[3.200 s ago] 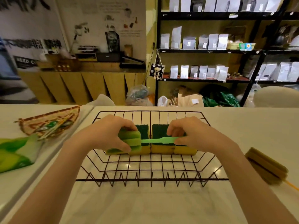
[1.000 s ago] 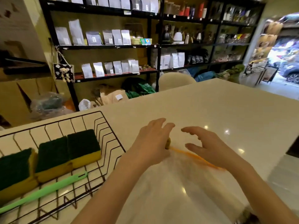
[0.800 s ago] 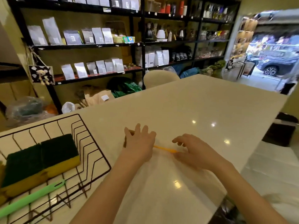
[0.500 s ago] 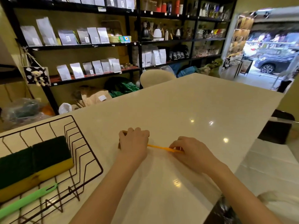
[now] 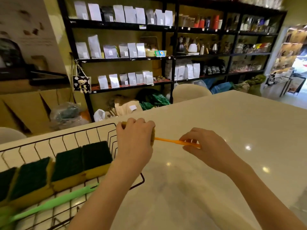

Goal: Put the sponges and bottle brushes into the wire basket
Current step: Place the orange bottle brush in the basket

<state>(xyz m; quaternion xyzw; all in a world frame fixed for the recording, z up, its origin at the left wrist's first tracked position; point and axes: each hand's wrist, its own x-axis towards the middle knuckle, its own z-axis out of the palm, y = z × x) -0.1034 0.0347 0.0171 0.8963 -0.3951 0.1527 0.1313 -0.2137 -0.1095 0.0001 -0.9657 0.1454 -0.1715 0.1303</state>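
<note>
- An orange bottle brush (image 5: pixel 167 141) is held off the white table (image 5: pixel 216 123) by both hands, just to the right of the wire basket (image 5: pixel 106 130).
- The left hand (image 5: pixel 135 138) is closed around the brush's sponge head, of which only slivers are seen at the knuckles and at the hand's right side; the fingers are curled together over it.
- The right hand (image 5: pixel 206 146) is seen pinching the thin orange handle near its far end, thumb and fingertips pressed on it.
- The handle is stretched nearly level between the two hands, tilted slightly down to the right.
- The left hand is placed right at the basket's right-hand wall, near the far right corner; whether it touches the wire cannot be told.
- Four green-topped yellow sponges (image 5: pixel 68 165) are lined up side by side inside the basket, filling its middle from the left picture edge to near the right wall.
- A green bottle brush (image 5: pixel 54 203) is laid in the basket in front of the sponges, its handle tip pointing right, close to the left forearm.
- A strip of bare basket floor is left behind the sponges, along the far wall.
- The table to the right of and beyond the hands is open up to its far edge, where a chair back (image 5: pixel 191 92) and black shelves (image 5: pixel 167 58) are seen.
</note>
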